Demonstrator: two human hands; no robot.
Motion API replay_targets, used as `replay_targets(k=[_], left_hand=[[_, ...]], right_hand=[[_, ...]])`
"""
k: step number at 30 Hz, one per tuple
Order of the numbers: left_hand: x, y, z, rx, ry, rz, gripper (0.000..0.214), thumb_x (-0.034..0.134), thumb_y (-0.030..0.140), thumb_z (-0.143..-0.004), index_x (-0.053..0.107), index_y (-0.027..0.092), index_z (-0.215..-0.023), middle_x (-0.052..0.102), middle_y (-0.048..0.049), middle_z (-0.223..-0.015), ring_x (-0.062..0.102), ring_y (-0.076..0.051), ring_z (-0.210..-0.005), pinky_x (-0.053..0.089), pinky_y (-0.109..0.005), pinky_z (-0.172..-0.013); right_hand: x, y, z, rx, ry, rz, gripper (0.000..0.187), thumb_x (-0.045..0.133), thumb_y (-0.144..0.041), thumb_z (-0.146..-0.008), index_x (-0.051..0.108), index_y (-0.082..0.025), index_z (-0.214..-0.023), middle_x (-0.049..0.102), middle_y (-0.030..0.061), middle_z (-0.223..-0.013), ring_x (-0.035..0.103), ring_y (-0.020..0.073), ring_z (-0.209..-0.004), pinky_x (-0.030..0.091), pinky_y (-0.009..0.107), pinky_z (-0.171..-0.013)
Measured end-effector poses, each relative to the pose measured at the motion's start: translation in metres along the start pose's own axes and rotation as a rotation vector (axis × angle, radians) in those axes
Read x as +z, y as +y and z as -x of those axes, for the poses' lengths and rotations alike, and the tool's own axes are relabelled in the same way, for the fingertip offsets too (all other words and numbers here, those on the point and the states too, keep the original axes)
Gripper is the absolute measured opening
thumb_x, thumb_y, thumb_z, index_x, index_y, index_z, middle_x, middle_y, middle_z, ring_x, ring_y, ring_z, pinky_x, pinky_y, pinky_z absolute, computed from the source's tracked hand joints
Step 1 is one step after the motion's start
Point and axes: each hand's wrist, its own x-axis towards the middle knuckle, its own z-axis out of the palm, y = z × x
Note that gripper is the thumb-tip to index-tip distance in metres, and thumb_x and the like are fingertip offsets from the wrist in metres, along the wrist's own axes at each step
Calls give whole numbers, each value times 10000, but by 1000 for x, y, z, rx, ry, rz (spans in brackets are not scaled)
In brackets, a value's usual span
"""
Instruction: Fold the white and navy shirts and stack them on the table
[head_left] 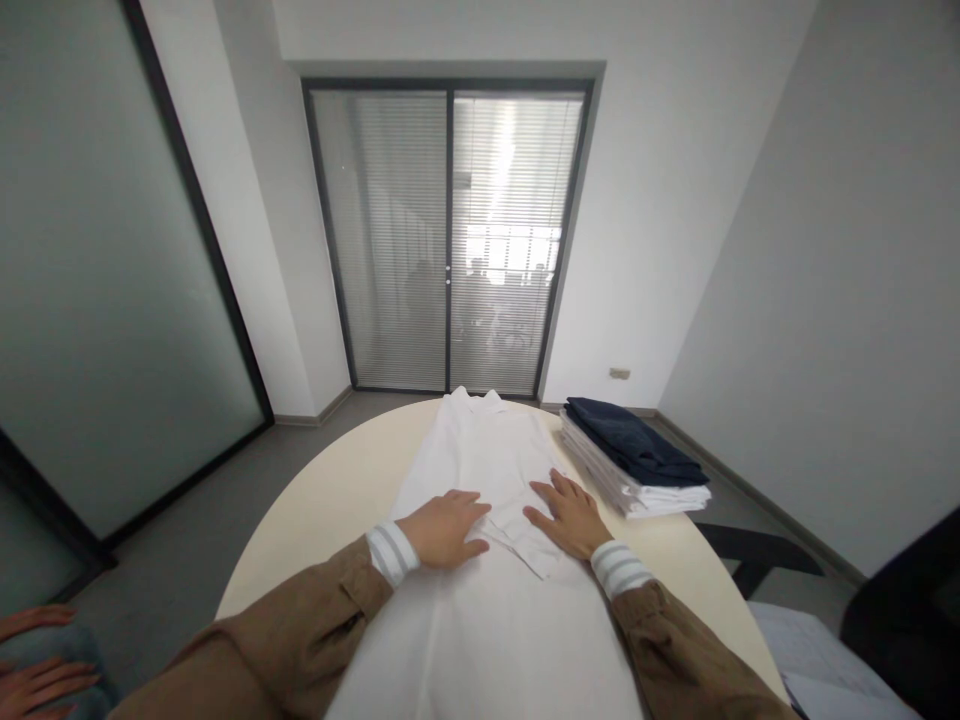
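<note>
A white shirt (480, 630) lies lengthwise on the round table, its collar at the far edge and its lower part running toward me. My left hand (446, 528) rests on the middle of the shirt, fingers stretched toward the right. Flat on the shirt's right side is my right hand (566, 512), with its fingers spread. Between the two hands a folded-over piece of white cloth, perhaps a sleeve or cuff, shows creases. Neither hand grips anything that I can see.
At the table's (300, 535) right edge stands a stack of folded white clothes (600, 460) topped by a dark navy garment (637, 440). Another person's hands (45, 675) rest at the lower left. A black chair (757, 550) and papers (825, 660) are at the right.
</note>
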Motion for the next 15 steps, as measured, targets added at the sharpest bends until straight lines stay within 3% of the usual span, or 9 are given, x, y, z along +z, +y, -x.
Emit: replay_targets(k=[4, 7, 11, 15], left_hand=[[41, 8, -3, -96, -40, -44, 714, 380, 612, -928, 303, 224, -1522, 204, -155, -1604, 166, -395, -1466, 228, -626, -1119], [63, 18, 5, -106, 126, -79, 693, 320, 614, -952, 264, 246, -1536, 148, -129, -1623, 65, -382, -1484, 122, -643, -1145], [58, 28, 15, 53, 181, -47, 573, 379, 526, -969, 355, 294, -1492, 323, -82, -1575, 256, -321, -1449, 204, -565, -1163], [48, 30, 17, 197, 183, -11, 483, 433, 455, -967, 465, 284, -1417, 452, -68, -1492, 380, -276, -1374, 284, -486, -1154]], right_hand=[[6, 6, -2, 188, 58, 26, 665, 346, -684, -908, 428, -314, -1455, 268, 138, -1578, 214, 382, -1445, 195, 558, -1105], [10, 12, -5, 192, 31, 6, 645, 370, -657, -910, 447, -302, -1443, 295, 132, -1571, 205, 374, -1455, 190, 563, -1116], [15, 19, -9, 140, 101, -70, 600, 481, -555, -888, 505, -229, -1391, 323, 141, -1559, 291, 329, -1430, 192, 577, -1135], [19, 26, -17, -27, 207, -265, 575, 548, -411, -839, 529, -156, -1354, 369, 151, -1531, 394, 264, -1381, 291, 432, -1150]])
